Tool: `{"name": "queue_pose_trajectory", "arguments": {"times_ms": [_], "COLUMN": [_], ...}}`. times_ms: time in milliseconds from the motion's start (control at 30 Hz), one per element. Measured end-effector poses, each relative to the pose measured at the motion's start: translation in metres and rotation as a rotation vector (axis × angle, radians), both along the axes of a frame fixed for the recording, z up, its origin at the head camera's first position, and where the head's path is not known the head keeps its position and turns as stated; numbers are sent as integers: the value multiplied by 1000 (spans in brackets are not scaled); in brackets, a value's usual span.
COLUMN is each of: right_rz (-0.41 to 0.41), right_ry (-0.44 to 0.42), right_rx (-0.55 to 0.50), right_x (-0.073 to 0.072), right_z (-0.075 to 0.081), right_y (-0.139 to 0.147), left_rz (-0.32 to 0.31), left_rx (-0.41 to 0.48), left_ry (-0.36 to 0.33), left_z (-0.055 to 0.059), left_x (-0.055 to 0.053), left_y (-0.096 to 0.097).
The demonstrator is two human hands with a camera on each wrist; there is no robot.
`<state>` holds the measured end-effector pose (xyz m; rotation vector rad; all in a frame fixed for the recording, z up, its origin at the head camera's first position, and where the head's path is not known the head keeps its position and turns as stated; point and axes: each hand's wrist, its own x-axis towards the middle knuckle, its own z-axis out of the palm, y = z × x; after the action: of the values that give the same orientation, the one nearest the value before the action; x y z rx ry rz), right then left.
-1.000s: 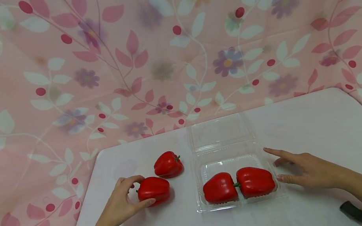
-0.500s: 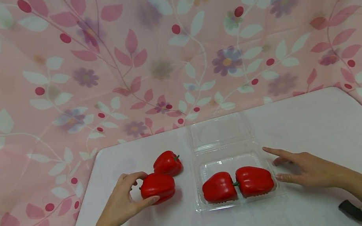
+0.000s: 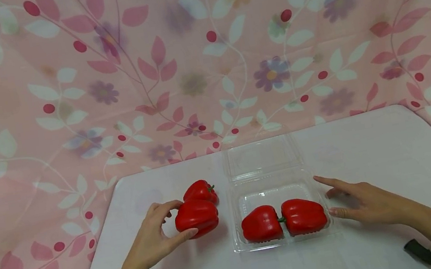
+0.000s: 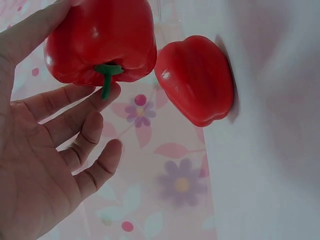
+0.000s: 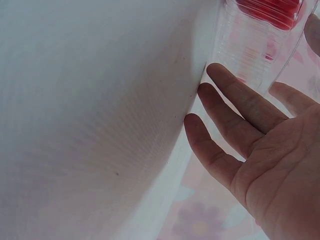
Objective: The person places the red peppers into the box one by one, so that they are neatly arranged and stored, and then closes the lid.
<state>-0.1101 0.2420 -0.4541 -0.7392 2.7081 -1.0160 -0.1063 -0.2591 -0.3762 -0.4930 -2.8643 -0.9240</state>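
Since the held pepper (image 3: pixel 197 218) is pinched between thumb and fingers of the left grip (image 3: pixel 151 240), a light, even squeeze is judged enough; skin looks smooth and glossy, so slipping could be expected if pressure is uneven. Its stem (image 4: pixel 108 75) is turned back toward that grip and should not be pressed on. Held pepper is seen lifted off the bench (image 3: pixel 371 146). Just beyond the left grip, a loose pepper (image 3: pixel 201 191) is rested on the bench; whether the two are touching cannot be told, so more height should be gained before any sideways carry. Well to the right of the left grip, the clear container (image 3: pixel 274 195) is placed, lid (image 3: pixel 262 155) laid back on the far side. Inside, the left-grip-side pepper (image 3: pixel 260 224) and right-grip-side pepper (image 3: pixel 304 215) are lined up stem to stem; they should not be bumped. Right grip (image 3: pixel 370 203) is spread, nothing held, just beside the container; contact cannot be told. Container could be steadied from there if nudged.
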Motion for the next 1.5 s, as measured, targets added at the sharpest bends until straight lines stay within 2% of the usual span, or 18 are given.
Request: {"name": "queue_pose_trajectory", "arguments": {"times_ms": [500, 967, 1500], "right_rz": [-8, -12, -5], "right_ry": [-28, -14, -16], "right_rx": [1, 10, 9], "right_x": [1, 1, 0], "right_z": [1, 2, 2], "right_y": [0, 0, 1], "left_rz": [6, 20, -46], "left_rx": [-9, 30, 19], "left_ry": [65, 48, 118], "left_z": [-2, -3, -1], "left_x": [-3, -10, -21], "left_y": [23, 47, 80]}}
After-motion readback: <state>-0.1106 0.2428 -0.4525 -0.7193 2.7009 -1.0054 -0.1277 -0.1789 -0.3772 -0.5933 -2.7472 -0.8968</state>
